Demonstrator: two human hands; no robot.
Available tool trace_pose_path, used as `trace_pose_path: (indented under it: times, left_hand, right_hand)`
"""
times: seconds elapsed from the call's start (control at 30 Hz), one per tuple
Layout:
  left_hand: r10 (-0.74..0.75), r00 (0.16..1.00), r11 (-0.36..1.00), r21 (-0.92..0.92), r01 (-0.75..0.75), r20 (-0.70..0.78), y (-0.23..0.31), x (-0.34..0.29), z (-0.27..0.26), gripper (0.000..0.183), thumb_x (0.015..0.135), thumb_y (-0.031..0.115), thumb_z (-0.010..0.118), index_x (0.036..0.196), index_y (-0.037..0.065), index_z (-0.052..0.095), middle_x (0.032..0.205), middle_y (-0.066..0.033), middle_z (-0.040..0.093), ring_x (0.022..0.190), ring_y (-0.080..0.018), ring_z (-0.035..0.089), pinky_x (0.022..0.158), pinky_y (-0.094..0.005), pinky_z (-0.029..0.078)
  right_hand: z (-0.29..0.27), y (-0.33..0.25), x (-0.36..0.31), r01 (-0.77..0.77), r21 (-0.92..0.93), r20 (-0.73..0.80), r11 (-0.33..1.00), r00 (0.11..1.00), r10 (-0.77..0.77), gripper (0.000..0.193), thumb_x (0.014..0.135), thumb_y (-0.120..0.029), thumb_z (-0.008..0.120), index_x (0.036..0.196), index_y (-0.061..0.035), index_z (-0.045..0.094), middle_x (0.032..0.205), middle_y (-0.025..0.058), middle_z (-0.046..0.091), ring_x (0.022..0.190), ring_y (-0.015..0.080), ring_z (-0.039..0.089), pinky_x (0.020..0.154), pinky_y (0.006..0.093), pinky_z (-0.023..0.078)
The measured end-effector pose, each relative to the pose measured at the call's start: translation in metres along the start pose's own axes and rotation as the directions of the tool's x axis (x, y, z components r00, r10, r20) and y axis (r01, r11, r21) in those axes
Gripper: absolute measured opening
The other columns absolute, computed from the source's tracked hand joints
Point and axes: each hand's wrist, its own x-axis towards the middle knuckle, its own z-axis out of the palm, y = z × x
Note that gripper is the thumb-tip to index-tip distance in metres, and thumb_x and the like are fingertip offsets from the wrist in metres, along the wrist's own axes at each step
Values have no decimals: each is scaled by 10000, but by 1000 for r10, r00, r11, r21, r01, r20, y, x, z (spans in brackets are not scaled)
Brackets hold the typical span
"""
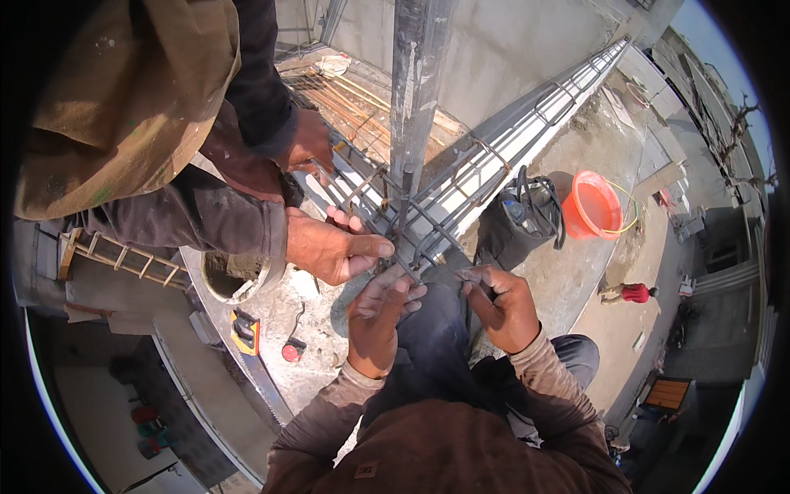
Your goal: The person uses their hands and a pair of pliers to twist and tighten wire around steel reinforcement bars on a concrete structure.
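Steel reinforcing bars tied into a cage [444, 218] cross just ahead of me, around an upright pole [417, 90]. My left hand [380, 317] is closed, its fingertips around the near end of a thin rebar [403, 262] that slants out of the crossing. To its right, my right hand [504, 309] pinches something thin and dark, too small to name, just off the cage. From the left, a co-worker's hand [333, 247] grips the same crossing beside my left fingers. The co-worker's other hand [309, 144] rests farther back on the bars.
A black bag [518, 222] and an orange bucket [592, 206] stand right of the cage. On the left are a mortar bucket [239, 276], a handsaw [255, 350] and a red tape measure [293, 351]. A person in red [634, 293] is far below, right.
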Motion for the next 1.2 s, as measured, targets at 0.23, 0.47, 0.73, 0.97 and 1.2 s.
trace_pose_path:
  times: [0.23,0.47,0.73,0.97,1.2]
  left_hand:
    - [-77,997,996,-42,78,10,0,13,1,287,979,250,642,1119,-1,637,990,-49,666,855,-127,637,747,-250,495]
    - [-49,998,999,20,49,-28,-1,19,5,202,958,191,671,1019,-2,673,867,-24,662,717,-83,588,661,-209,466]
    - [27,996,999,15,-28,83,-10,24,-5,200,980,132,620,1090,-26,675,991,-84,688,903,-156,651,790,-290,530]
    - [-59,992,998,28,56,116,9,21,5,255,989,156,611,1155,-30,662,1092,-104,691,960,-178,663,846,-322,530]
    - [-112,988,982,-139,127,109,1,21,3,248,1012,198,571,1163,12,633,1093,-75,678,1036,-169,639,909,-348,494]
  right_hand:
    - [42,-13,-1,-399,651,130,646,897,423,200,965,-198,649,943,0,671,733,-48,571,627,22,437,537,217,323]
    - [68,-12,9,-268,738,34,620,932,362,214,949,-187,678,887,17,663,714,-16,631,639,30,517,573,205,408]
    - [83,11,12,-80,562,-216,824,947,239,154,933,-108,670,892,35,631,709,22,648,663,40,549,581,228,446]
    - [70,-21,27,-32,814,-220,580,907,360,155,934,-105,667,893,33,611,695,12,623,633,37,506,557,238,430]
    - [70,-20,21,-28,666,-286,746,913,290,152,936,-105,658,883,25,599,685,14,619,623,39,508,545,242,429]
